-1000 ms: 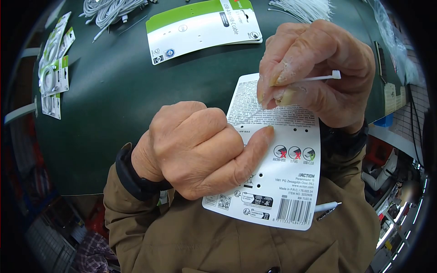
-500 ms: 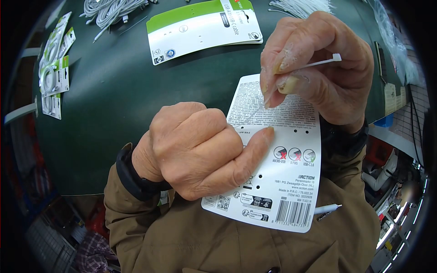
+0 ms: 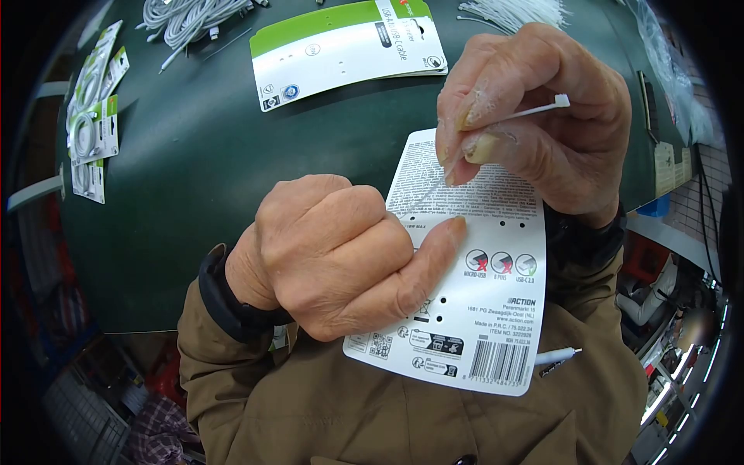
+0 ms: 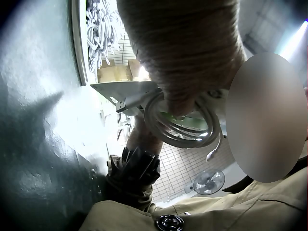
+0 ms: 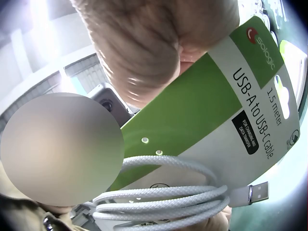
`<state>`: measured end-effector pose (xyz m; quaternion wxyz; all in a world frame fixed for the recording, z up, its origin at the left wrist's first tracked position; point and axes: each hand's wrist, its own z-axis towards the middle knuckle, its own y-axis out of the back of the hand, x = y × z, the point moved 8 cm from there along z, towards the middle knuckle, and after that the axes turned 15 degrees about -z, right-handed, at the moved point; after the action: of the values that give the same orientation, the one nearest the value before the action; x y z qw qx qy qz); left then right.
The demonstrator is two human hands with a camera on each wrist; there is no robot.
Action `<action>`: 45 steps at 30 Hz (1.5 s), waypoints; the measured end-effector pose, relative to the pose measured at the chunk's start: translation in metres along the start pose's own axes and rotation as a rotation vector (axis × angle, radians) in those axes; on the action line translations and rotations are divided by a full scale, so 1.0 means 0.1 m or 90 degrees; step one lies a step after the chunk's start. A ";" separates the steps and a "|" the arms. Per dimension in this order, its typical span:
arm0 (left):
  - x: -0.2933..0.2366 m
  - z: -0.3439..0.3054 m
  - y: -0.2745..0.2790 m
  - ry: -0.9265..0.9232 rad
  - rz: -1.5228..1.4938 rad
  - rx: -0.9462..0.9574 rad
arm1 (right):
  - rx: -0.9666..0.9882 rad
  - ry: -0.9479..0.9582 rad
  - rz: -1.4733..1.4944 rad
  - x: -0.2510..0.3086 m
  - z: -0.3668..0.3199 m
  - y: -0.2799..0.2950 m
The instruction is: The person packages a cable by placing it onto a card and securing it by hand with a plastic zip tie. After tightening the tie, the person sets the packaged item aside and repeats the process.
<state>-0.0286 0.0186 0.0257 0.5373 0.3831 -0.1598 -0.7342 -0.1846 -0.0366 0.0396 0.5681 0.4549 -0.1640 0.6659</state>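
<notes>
In the head view my left hand grips a printed cardboard packaging card, thumb lying across its text side and the other fingers curled. Behind the card hangs a coiled white USB cable, its metal plug sticking out in the right wrist view. The left wrist view has the coil against the left hand's fingers. Between thumb and fingertips, my right hand pinches a thin white cable tie above the card. The tie's tail slants down to the card beside the left hand; its small head points right.
More flat cards lie stacked on the green table. Bundled white cables and a pile of cable ties are at the far side. Packed cables on cards lie at the left, a clear plastic bag at the right.
My right hand has lifted slightly with the cable tie, then shifted a little left, its fingertips still pinching it. The left hand and the card have hardly moved.
</notes>
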 end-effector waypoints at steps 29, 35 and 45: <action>0.19 0.08 0.14 0.073 -0.076 -0.118 | -0.062 -0.158 -0.015 -0.19 -0.03 0.13; 0.76 -0.27 0.29 0.285 -0.265 -0.516 | -0.394 -0.090 -0.170 -0.08 -0.14 0.56; 1.15 -0.26 0.23 0.430 -0.530 -0.811 | -0.143 0.124 -0.616 0.13 -0.04 -0.13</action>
<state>-0.0086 -0.0901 -0.0211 0.3547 0.2332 0.6106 -0.6686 -0.1738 -0.0221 0.0441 0.8698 0.3505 0.0491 0.3439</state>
